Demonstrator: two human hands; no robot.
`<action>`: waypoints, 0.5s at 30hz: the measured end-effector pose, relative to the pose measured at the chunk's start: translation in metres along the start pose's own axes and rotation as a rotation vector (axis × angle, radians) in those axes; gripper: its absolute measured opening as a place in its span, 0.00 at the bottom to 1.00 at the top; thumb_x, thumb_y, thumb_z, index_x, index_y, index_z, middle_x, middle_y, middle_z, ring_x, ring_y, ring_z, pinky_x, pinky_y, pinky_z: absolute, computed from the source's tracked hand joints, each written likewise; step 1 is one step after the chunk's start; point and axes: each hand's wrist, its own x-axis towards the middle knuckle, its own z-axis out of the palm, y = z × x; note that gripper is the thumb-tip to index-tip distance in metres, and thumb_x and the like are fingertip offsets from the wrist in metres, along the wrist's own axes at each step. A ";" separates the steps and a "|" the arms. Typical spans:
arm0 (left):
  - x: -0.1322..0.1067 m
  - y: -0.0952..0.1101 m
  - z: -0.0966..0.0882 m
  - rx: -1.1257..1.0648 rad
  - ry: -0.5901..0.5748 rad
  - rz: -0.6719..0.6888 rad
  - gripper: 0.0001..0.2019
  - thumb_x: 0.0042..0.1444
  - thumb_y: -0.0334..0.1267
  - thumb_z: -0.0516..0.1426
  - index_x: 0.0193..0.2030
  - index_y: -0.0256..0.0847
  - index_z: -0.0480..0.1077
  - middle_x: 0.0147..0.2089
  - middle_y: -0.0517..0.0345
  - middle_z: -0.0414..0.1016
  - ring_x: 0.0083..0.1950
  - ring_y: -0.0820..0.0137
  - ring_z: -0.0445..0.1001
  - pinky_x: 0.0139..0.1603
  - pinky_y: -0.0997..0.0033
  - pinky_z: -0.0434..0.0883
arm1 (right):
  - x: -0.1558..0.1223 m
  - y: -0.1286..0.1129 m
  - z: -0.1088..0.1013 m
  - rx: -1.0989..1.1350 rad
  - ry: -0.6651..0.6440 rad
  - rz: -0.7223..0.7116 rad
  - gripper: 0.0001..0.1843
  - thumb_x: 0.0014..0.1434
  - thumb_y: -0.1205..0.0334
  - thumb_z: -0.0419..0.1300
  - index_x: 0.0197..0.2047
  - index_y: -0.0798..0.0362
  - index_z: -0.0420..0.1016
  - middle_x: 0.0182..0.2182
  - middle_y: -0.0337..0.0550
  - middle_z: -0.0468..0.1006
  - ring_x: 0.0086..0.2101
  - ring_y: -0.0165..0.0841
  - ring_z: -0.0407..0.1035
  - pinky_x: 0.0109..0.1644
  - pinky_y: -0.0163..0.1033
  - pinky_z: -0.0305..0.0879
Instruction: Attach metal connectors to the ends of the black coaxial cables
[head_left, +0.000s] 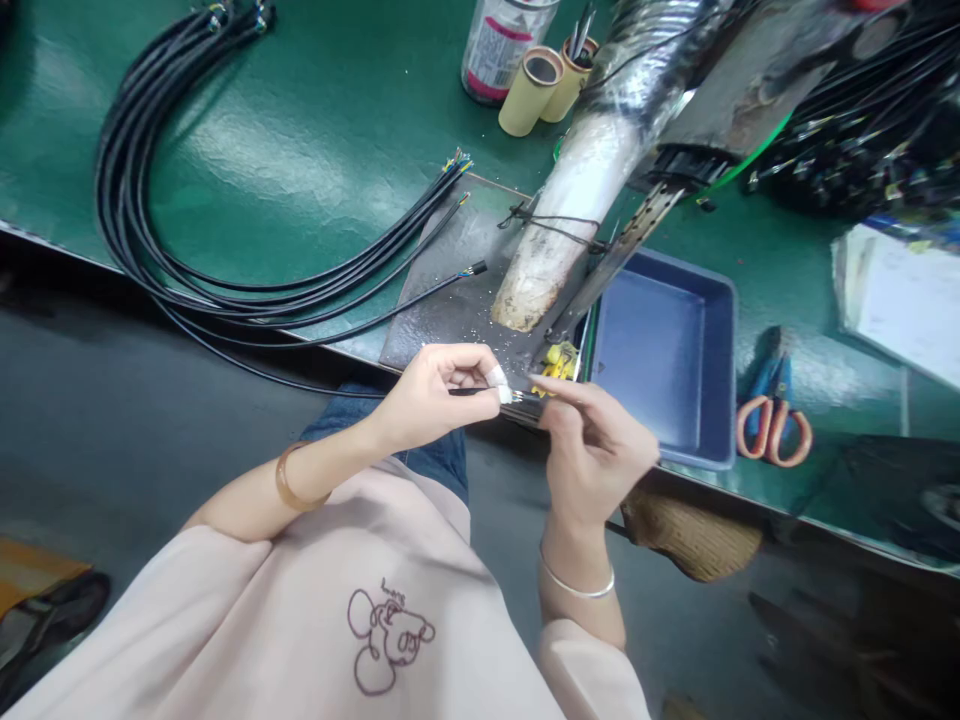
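My left hand [450, 392] is closed around a black cable [352, 393] near its end, with white wrapping on the fingertips. Short stripped wires [517, 396] stick out past those fingers. Opposite them, my right hand [592, 435] pinches a small dark piece [532, 397] at the wire tips, largely hidden by the thumb and forefinger; it may be a connector. Beyond the hands, a bundle of black cables [225, 290] curves over the bench, coloured wire ends exposed. One of these cables ends in a black connector [477, 268].
A soldering iron [622, 245] and a foil-wrapped duct [559, 230] reach down over a grey board [442, 280]. Near my right hand are a yellow clip-like part [559, 365] and a blue tray [660, 360]. Orange-handled pliers [774, 415], a tin [506, 50] and papers [892, 290] lie farther out.
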 end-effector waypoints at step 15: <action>0.009 0.006 0.006 -0.018 0.115 -0.006 0.05 0.45 0.32 0.62 0.26 0.36 0.68 0.24 0.65 0.67 0.27 0.80 0.63 0.31 0.79 0.63 | -0.011 0.006 0.008 -0.363 0.166 -0.392 0.12 0.56 0.76 0.69 0.41 0.52 0.77 0.39 0.42 0.86 0.38 0.33 0.82 0.43 0.35 0.79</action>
